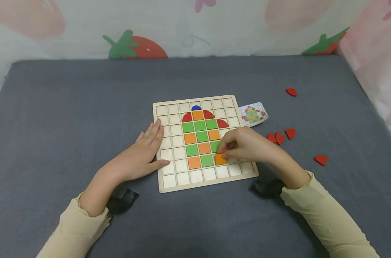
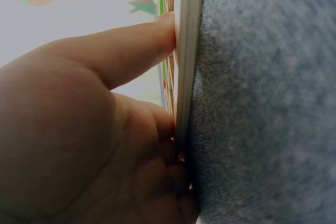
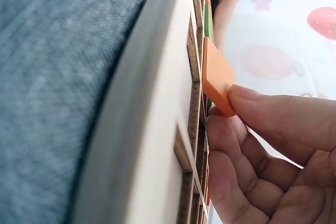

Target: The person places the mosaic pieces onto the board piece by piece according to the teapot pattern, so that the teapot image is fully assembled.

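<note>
A wooden grid board (image 1: 208,182) lies on the grey cloth, with green, orange, red and blue tiles set in its cells. My right hand (image 1: 247,144) pinches an orange square tile (image 1: 220,159) between thumb and fingers. That tile (image 3: 216,74) tilts over a cell, beside a green square (image 1: 207,160) in the lowest filled row. On the board's left edge rests my left hand (image 1: 144,152), fingers straight and thumb spread apart. In the left wrist view, the thumb (image 2: 142,45) touches the board's rim. Part of the board's right side is hidden under the right hand.
A picture card (image 1: 254,114) with a coloured pattern sticks out past the board's upper right edge. Several red quarter-round pieces (image 1: 290,133) lie loose to the right, one (image 1: 321,160) nearer the right forearm. Black straps (image 1: 122,201) hang at both wrists.
</note>
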Available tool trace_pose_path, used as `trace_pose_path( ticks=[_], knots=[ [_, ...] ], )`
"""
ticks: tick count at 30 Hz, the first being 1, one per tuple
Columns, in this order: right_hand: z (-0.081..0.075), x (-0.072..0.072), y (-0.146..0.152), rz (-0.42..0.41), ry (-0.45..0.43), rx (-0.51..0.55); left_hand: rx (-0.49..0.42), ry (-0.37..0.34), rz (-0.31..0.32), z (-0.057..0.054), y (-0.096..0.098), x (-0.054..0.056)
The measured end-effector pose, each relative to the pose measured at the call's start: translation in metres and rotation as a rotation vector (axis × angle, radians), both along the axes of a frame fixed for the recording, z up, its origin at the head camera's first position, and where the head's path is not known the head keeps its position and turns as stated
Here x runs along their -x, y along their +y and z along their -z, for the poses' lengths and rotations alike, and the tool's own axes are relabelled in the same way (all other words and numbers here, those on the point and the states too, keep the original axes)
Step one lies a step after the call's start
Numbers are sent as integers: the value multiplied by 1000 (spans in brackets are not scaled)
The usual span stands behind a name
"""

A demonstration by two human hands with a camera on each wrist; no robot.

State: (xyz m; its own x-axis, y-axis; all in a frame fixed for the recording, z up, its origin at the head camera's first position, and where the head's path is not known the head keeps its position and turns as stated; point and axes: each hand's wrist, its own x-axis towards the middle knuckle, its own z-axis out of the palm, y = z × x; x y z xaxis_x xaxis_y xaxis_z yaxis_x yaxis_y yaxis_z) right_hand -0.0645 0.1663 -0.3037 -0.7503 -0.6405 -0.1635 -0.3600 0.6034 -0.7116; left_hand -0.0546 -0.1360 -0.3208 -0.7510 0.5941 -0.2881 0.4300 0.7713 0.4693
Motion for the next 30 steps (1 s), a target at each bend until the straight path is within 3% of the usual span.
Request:
trace_pose_path(
  ticks=[8,15,22,30],
  knots=[
    [1,1,1,-2,-15,22,-6,-3,-2,0,0,0],
    [-4,3,7,57,-52,20,-10,-1,-3,1,0,0],
    [-16,11,32,134,-53,34,-12,1,-3,1,0,0],
    [-32,18,72,216,-98,-42,-16,4,3,1,0,0]
  ],
)
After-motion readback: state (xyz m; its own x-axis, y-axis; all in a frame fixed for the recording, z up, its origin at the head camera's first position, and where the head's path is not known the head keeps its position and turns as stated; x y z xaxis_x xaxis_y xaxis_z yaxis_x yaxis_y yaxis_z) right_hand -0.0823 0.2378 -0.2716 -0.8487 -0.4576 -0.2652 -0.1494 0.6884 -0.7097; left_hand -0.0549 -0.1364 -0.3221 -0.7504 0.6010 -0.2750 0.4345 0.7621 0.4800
